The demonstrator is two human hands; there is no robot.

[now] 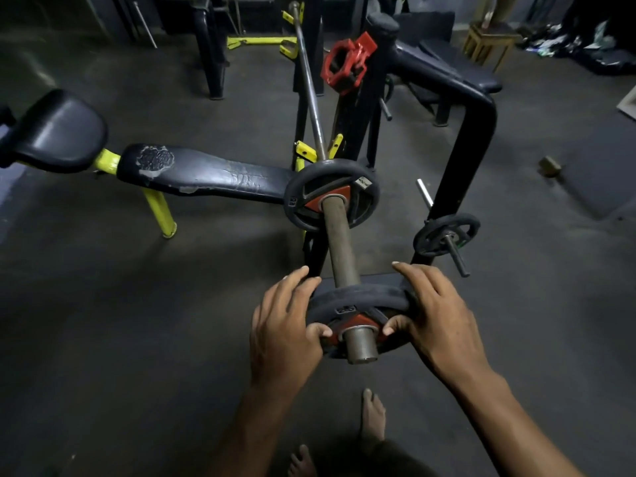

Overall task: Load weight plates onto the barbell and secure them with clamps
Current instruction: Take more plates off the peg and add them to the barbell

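At the sleeve's near end, left hand [280, 325] and right hand [435, 318] clasp opposite rims of the second plate [358, 299]; barbell sleeve [340, 242] runs straight ahead toward the seated plate [332, 194].

We're looking at a pretty worn setup. The barbell sleeve [344, 249] is dull bare metal, brownish and matt, while the thin bar [309, 87] further off is shinier steel. The near plate [358, 294] has a scuffed, dusty black rubber rim and a red insert at the hub; the far plate [332, 197] looks the same. The clamps [347, 60] are glossy red plastic. The bench pad [206, 173] is dark vinyl, cracked and peeling at its left end, on chipped yellow-painted metal legs [160, 210]. The floor [103, 321] is matt grey.
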